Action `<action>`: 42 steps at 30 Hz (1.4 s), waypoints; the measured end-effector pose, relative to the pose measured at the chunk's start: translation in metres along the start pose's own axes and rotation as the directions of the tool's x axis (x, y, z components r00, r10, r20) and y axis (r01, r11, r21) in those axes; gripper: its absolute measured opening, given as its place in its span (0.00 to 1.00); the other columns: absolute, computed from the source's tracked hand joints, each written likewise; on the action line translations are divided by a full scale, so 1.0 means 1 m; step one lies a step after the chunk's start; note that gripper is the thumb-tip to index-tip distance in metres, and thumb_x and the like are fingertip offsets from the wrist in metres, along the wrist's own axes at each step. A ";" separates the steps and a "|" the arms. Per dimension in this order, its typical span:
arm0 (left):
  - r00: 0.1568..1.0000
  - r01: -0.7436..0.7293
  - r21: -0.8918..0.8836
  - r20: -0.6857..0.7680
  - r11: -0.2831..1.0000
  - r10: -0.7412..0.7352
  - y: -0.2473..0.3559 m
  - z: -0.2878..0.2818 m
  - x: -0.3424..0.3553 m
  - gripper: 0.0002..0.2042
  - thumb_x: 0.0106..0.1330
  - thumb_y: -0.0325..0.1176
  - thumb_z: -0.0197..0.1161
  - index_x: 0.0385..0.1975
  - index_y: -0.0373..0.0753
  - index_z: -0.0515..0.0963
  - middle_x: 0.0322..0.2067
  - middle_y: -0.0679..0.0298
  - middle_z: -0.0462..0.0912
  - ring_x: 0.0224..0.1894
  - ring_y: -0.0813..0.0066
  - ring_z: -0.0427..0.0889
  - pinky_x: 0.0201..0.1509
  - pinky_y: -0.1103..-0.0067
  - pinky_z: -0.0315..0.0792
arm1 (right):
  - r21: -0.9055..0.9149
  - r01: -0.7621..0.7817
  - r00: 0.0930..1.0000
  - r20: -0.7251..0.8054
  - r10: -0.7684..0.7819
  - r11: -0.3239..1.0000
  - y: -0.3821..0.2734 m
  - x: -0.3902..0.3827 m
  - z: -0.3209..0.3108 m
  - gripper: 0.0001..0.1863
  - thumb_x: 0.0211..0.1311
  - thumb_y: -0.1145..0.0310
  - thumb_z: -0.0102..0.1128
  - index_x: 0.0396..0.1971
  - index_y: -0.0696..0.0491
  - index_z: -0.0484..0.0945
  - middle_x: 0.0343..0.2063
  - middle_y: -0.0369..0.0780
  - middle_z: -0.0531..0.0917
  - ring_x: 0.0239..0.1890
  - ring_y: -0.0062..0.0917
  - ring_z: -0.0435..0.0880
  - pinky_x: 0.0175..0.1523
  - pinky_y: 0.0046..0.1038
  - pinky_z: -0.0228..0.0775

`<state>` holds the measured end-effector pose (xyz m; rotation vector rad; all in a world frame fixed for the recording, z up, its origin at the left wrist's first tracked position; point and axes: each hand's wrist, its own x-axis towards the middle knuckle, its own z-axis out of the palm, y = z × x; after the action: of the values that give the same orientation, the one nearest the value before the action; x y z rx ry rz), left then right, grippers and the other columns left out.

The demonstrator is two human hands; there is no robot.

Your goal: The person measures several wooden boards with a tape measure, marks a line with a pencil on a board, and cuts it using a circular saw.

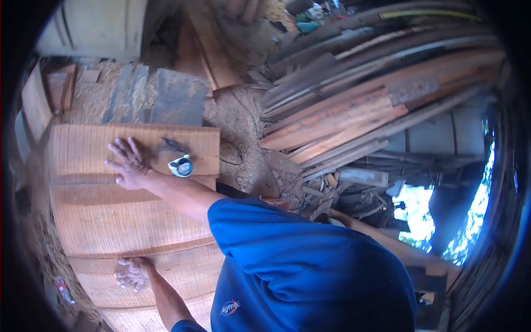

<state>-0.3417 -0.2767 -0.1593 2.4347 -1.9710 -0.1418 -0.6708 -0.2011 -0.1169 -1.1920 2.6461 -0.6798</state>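
Several wide reddish-brown wooden boards lie side by side in front of me, with narrow steps or gaps between them. My right hand rests palm down on the farthest-right board, fingers spread and holding nothing. Close to that wrist, on the same board, sits a small white-and-dark object with a round bluish face; its kind is unclear. Beside it lies a small dark thing, too blurred to name. My left hand lies on another board near a seam, its fingers apart and slightly bent, with nothing in them.
Long planks are piled at the upper right, with wood scraps below them. Sawdust covers the ground. A pale panelled cabinet or door stands at upper left. A small bottle-like thing lies at lower left.
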 end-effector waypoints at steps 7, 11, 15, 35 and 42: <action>0.973 -0.230 -0.048 -0.045 0.972 0.228 -0.004 0.014 0.008 0.40 0.65 0.69 0.34 0.69 0.46 0.52 0.66 0.58 0.50 0.67 0.58 0.47 0.63 0.50 0.42 | 0.159 0.102 0.956 -0.290 -0.053 0.982 0.028 -0.143 -0.116 0.36 0.46 0.69 0.66 0.61 0.51 0.70 0.60 0.49 0.67 0.62 0.42 0.67 0.64 0.43 0.63; 0.903 -0.421 -0.077 -0.125 0.904 0.410 0.000 -0.007 0.016 0.37 0.66 0.67 0.38 0.67 0.46 0.56 0.60 0.57 0.56 0.61 0.59 0.54 0.57 0.54 0.49 | 0.003 -0.260 0.966 -0.009 0.260 0.966 0.111 -0.367 -0.182 0.30 0.55 0.65 0.61 0.61 0.48 0.70 0.55 0.43 0.72 0.53 0.35 0.75 0.56 0.35 0.72; 0.803 -0.595 -0.125 -0.132 0.794 0.581 -0.011 -0.046 -0.004 0.35 0.66 0.64 0.42 0.65 0.45 0.59 0.54 0.57 0.62 0.55 0.60 0.60 0.51 0.58 0.56 | -0.224 -0.892 0.253 0.474 0.843 0.393 0.162 -0.682 -0.225 0.25 0.51 0.64 0.60 0.54 0.45 0.77 0.46 0.46 0.81 0.46 0.40 0.81 0.50 0.39 0.74; -0.464 -0.740 -0.669 0.585 0.071 0.665 -0.058 -0.065 -0.323 0.18 0.66 0.45 0.61 0.50 0.41 0.74 0.40 0.62 0.82 0.39 0.68 0.81 0.45 0.74 0.75 | 0.223 -0.769 0.623 0.050 0.781 0.599 0.118 -0.798 -0.256 0.16 0.54 0.56 0.61 0.40 0.48 0.85 0.37 0.47 0.85 0.43 0.42 0.83 0.48 0.41 0.73; -0.111 -0.899 -0.382 0.668 0.212 0.736 0.097 -0.127 -0.326 0.14 0.68 0.42 0.55 0.37 0.37 0.81 0.38 0.50 0.83 0.40 0.49 0.81 0.45 0.63 0.74 | 0.382 -0.829 0.426 -0.040 0.904 0.408 0.287 -0.773 -0.394 0.14 0.56 0.59 0.58 0.33 0.55 0.81 0.33 0.51 0.83 0.37 0.43 0.84 0.43 0.42 0.74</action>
<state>-0.4942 0.0149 -0.0047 0.4117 -3.5663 -1.1356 -0.4729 0.6723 0.0676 0.4934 2.6513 -0.9567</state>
